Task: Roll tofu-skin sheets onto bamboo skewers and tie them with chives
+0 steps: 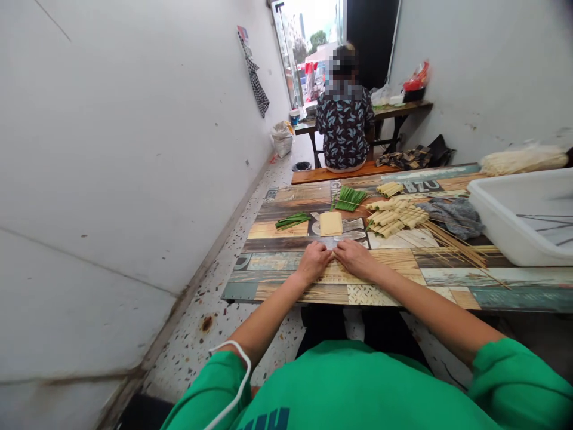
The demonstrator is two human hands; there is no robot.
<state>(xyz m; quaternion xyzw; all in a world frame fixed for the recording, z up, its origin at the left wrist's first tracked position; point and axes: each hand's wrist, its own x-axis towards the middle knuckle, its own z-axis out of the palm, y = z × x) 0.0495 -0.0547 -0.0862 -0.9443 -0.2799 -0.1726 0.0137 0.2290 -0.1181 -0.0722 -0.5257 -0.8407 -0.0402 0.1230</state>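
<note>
My left hand [316, 260] and my right hand [354, 258] rest on the table close together, fingertips almost meeting. Their fingers are curled inward, and whatever they pinch is hidden beneath them. Just beyond lies a stack of square yellowish tofu sheets [330, 224]. Left of it is a small bunch of cut green chives [292, 221]; a larger bunch of chives [350, 199] lies further back. To the right, several rolled tofu skins [394, 216] are piled on skewers, with a smaller group of rolls [389, 189] behind.
Loose bamboo skewers [459, 243] fan out beside a grey cloth [453, 216]. A white plastic tub [528, 251] stands at the table's right, a bagged pale bundle [523, 160] behind it. Another person [344, 128] sits on a bench [308, 176], back turned. A white wall [134, 149] runs along the left.
</note>
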